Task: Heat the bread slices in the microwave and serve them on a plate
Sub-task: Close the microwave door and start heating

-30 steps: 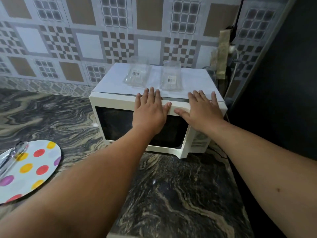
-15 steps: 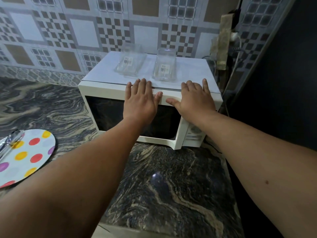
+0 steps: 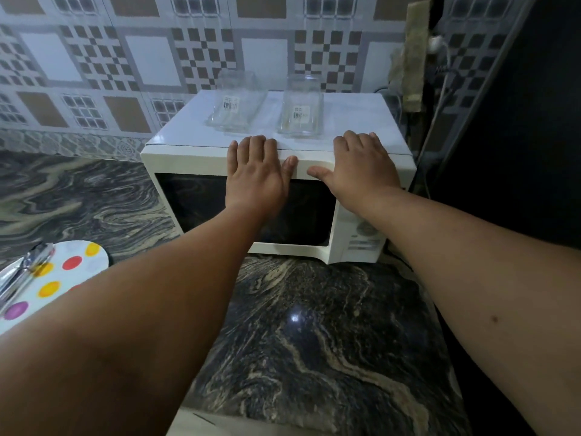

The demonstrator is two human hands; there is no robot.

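Observation:
A white microwave (image 3: 188,158) stands on the marble counter against the tiled wall, its dark door closed. My left hand (image 3: 256,174) lies flat on the top front edge of the door, fingers curled over the top. My right hand (image 3: 361,166) rests beside it on the same edge, fingers over the top, thumb pointing left. Neither hand holds anything. A white plate (image 3: 67,275) with coloured dots sits at the left edge, with metal tongs (image 3: 22,275) lying on it. No bread slices are visible.
Two clear glass jars, one on the left (image 3: 234,105) and one on the right (image 3: 301,110), lie on the microwave's top just behind my fingers. The control panel (image 3: 361,243) is at the lower right of the microwave. A dark wall (image 3: 518,121) closes the right side. Marble counter (image 3: 314,325) stretches in front.
Both hands stay on the microwave's top front edge. Their fingers have curled further over the top. The camera has tilted, so the microwave sits lower in view.

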